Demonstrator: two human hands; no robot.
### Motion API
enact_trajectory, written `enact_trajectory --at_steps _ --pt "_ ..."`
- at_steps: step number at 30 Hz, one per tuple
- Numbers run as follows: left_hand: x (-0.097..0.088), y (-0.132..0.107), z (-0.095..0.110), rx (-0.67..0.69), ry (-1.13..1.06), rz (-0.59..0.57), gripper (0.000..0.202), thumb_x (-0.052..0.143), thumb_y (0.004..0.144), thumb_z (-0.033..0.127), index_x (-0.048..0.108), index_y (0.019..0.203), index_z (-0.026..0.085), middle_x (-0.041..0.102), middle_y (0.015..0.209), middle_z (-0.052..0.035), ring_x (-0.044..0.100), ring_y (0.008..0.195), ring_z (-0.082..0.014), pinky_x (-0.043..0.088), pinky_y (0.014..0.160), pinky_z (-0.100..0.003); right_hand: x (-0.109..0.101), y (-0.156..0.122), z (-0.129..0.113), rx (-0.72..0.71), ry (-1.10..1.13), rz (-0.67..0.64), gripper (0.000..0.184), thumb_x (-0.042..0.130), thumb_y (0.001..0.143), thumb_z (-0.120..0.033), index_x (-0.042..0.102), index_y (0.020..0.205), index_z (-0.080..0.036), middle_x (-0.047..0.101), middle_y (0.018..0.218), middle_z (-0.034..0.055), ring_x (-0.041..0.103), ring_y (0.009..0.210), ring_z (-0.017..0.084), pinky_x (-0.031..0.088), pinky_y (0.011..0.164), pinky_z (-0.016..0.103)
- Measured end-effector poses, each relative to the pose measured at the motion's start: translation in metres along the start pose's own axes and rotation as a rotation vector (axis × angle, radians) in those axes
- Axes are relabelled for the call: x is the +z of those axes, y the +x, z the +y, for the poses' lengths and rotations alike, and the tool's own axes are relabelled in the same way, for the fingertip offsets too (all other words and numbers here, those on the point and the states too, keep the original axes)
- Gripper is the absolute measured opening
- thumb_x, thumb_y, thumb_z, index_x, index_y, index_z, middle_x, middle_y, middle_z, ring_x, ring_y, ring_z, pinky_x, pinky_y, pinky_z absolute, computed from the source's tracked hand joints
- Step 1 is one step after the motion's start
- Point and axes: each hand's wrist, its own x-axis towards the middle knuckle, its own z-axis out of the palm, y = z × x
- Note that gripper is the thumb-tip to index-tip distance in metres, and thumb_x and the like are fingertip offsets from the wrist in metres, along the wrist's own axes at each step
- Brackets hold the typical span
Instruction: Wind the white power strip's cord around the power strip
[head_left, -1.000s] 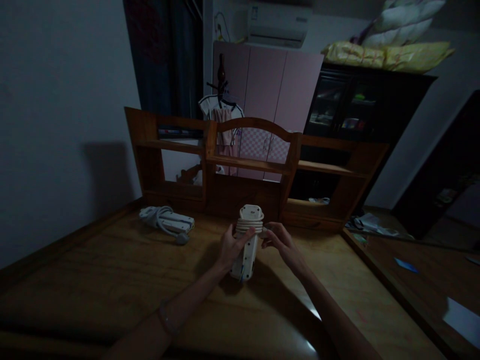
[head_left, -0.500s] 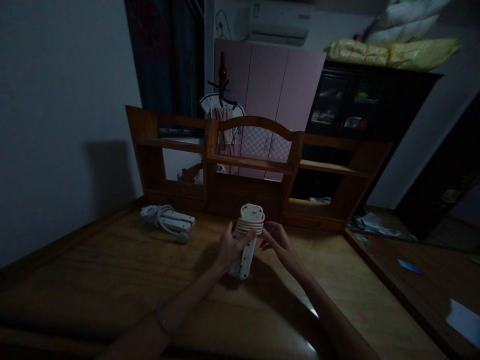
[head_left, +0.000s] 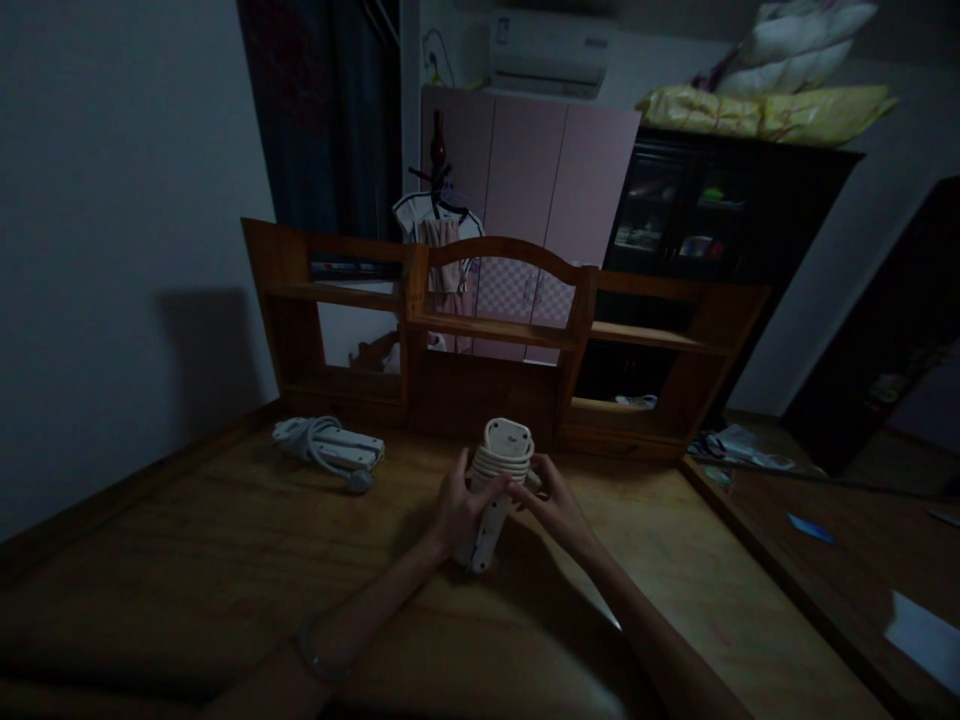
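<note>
A white power strip [head_left: 491, 525] stands tilted above the desk, its underside with small dark holes facing me. Its pale cord [head_left: 504, 462] is wound in several turns around the upper part. My left hand [head_left: 457, 510] grips the strip from the left, thumb lying across it just below the coils. On the right side, my right hand [head_left: 553, 503] has its fingers closed on the cord by the coils, thumb close to the left thumb. A pale piece shows between those fingers, perhaps the plug; it is too dark to be sure.
A second power strip [head_left: 349, 447] with a grey cord and plug [head_left: 358, 482] lies at the left of the wooden desk [head_left: 225, 570]. Wooden shelving [head_left: 495, 325] runs along the back edge. To the right, a lower surface holds a white sheet [head_left: 926, 640] and a blue card [head_left: 810, 528].
My right hand has come in to the left and closed at the coils, where before its fingers were farther from the strip. The left hand keeps its grip; the view has shifted slightly.
</note>
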Motion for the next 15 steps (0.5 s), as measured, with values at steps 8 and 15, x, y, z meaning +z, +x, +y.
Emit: enact_trajectory --at_steps 8,15 --pt "0.0014 -0.0021 -0.0054 -0.064 -0.100 -0.042 0.046 0.061 0.078 0.048 0.055 0.113 0.019 0.065 0.110 -0.0076 0.061 0.100 -0.0233 0.045 0.084 -0.030 -0.0007 0.0007 -0.0009 -0.058 -0.043 0.072 0.046 0.069 0.076 -0.039 0.048 0.114 -0.024 0.058 0.099 0.0025 0.058 0.089 0.019 0.052 0.076 0.032" --pt "0.0026 0.0032 -0.0071 -0.104 -0.180 -0.074 0.053 0.060 0.076 0.054 0.055 0.113 0.017 0.064 0.113 -0.0097 0.061 0.101 -0.0241 0.047 0.086 -0.032 -0.0014 -0.0011 -0.0090 -0.033 -0.003 0.045 0.042 0.069 0.076 -0.040 0.049 0.110 -0.026 0.057 0.097 0.0019 0.058 0.087 0.019 0.051 0.072 0.030"
